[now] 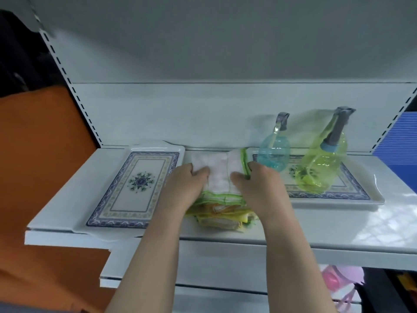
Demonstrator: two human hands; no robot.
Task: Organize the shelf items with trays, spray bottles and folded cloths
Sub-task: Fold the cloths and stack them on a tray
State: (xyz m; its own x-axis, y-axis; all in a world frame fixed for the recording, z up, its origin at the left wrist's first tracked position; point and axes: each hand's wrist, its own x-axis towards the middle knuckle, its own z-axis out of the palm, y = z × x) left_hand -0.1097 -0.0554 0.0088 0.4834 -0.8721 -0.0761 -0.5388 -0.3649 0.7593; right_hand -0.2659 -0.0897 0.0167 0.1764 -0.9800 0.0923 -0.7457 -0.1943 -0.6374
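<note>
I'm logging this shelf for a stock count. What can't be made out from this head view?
- Number of cloths in the cloth stack: the left hand and right hand cover its sides.
- Right tray centre pattern: hidden by the blue spray bottle and green spray bottle.
- Pink item below the shelf: blurred, mostly hidden by the shelf.

A white metal shelf with a pale back panel and slotted uprights; an orange surface lies left, blue panel right.
</note>
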